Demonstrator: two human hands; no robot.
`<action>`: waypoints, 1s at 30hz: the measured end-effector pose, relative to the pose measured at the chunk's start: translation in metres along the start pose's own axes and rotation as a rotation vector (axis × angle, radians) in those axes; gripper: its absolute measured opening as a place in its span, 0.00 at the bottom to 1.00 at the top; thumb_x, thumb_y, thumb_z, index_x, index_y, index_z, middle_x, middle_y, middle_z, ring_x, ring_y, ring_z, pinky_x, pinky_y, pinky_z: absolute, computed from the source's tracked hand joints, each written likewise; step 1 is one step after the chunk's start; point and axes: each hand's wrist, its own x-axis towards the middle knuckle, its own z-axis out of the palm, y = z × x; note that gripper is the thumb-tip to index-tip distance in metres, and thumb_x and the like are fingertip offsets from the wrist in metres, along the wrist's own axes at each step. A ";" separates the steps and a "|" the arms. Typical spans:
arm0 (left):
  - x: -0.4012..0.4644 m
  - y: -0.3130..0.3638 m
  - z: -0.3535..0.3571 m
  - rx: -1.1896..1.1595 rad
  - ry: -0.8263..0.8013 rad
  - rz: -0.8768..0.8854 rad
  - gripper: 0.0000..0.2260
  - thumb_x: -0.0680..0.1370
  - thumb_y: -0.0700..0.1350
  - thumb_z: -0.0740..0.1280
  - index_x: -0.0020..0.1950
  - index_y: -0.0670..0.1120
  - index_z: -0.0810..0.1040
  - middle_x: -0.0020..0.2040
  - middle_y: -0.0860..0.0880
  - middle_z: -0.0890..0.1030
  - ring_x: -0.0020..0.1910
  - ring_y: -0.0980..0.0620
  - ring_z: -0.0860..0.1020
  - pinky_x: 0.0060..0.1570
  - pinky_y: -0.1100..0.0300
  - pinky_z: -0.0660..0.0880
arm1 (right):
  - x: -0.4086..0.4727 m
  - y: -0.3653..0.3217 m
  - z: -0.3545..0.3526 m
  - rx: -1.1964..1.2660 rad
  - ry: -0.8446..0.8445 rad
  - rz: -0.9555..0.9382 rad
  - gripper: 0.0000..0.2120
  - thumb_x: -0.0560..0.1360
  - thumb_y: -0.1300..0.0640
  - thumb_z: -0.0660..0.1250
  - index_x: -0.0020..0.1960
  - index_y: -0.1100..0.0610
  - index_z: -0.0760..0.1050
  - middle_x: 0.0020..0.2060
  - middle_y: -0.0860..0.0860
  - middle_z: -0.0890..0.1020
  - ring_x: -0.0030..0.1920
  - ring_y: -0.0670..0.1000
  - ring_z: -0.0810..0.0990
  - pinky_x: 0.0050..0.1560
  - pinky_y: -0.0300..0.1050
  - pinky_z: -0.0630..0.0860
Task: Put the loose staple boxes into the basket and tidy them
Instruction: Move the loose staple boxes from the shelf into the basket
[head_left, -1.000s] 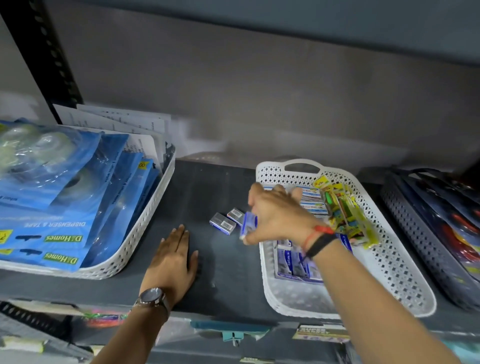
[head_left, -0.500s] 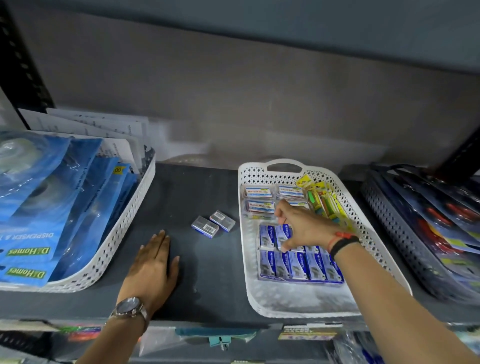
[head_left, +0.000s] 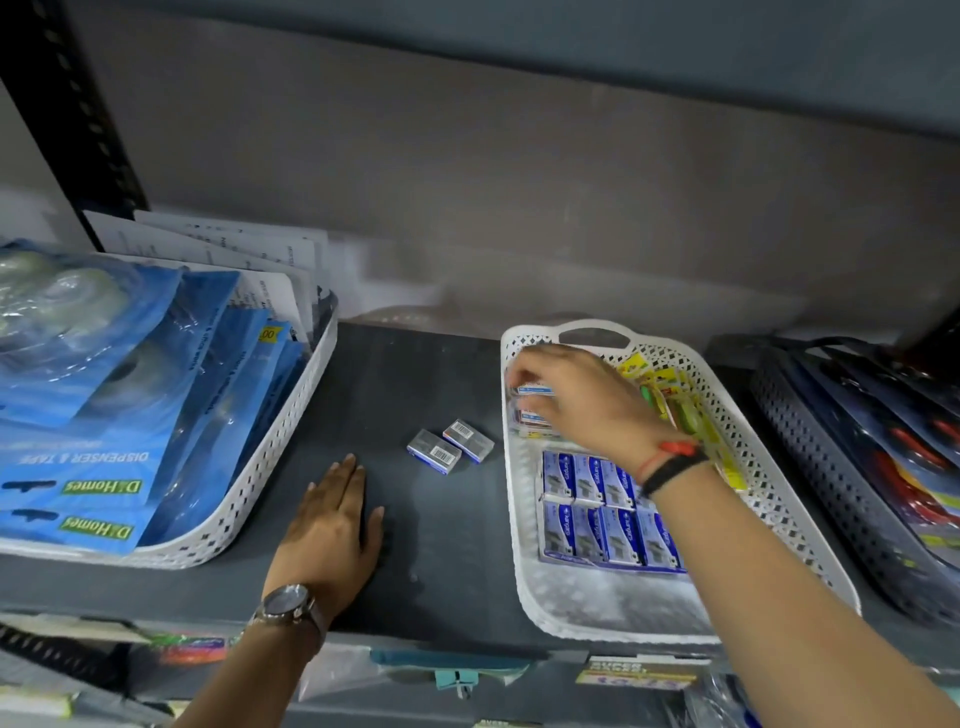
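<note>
Two loose staple boxes (head_left: 450, 446) lie side by side on the dark shelf, barcodes up, just left of the white perforated basket (head_left: 582, 603). Inside the basket, blue staple boxes (head_left: 605, 512) stand in two neat rows, and white-and-blue boxes (head_left: 530, 418) are stacked at the far left corner. My right hand (head_left: 582, 400) reaches into that far corner, fingers pinched on a white-and-blue staple box at the top of the stack. Flat on the shelf, palm down, my left hand (head_left: 332, 525) rests in front of the loose boxes.
Yellow and green packets (head_left: 675, 405) lean along the basket's right side. A white basket of blue tape-dispenser packs (head_left: 130, 415) fills the left. A dark basket (head_left: 852, 499) with packaged items stands at the right. The shelf's front edge runs just behind my left wrist.
My right hand carried a blue box from the shelf into the basket, set it among the rows, then moved to the far left corner onto the white-and-blue boxes. Left hand stayed put.
</note>
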 end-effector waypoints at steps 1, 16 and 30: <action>0.000 0.000 -0.001 -0.002 -0.001 0.000 0.27 0.72 0.52 0.51 0.58 0.31 0.72 0.59 0.31 0.74 0.57 0.32 0.73 0.57 0.42 0.60 | 0.010 -0.014 0.007 -0.047 -0.046 -0.115 0.14 0.73 0.61 0.67 0.59 0.53 0.74 0.58 0.49 0.79 0.58 0.52 0.75 0.59 0.46 0.69; 0.000 -0.001 -0.001 -0.017 -0.010 -0.008 0.27 0.72 0.52 0.52 0.59 0.32 0.73 0.59 0.33 0.75 0.57 0.34 0.74 0.57 0.41 0.61 | 0.050 -0.024 0.071 0.080 -0.341 -0.231 0.24 0.66 0.68 0.68 0.60 0.57 0.69 0.57 0.54 0.76 0.55 0.54 0.77 0.49 0.43 0.73; 0.001 -0.001 0.002 -0.007 0.030 -0.003 0.27 0.71 0.51 0.52 0.55 0.30 0.74 0.57 0.30 0.75 0.55 0.32 0.74 0.55 0.37 0.66 | -0.072 0.046 0.016 0.570 -0.245 0.333 0.26 0.58 0.63 0.80 0.46 0.44 0.71 0.42 0.42 0.77 0.34 0.39 0.78 0.42 0.37 0.77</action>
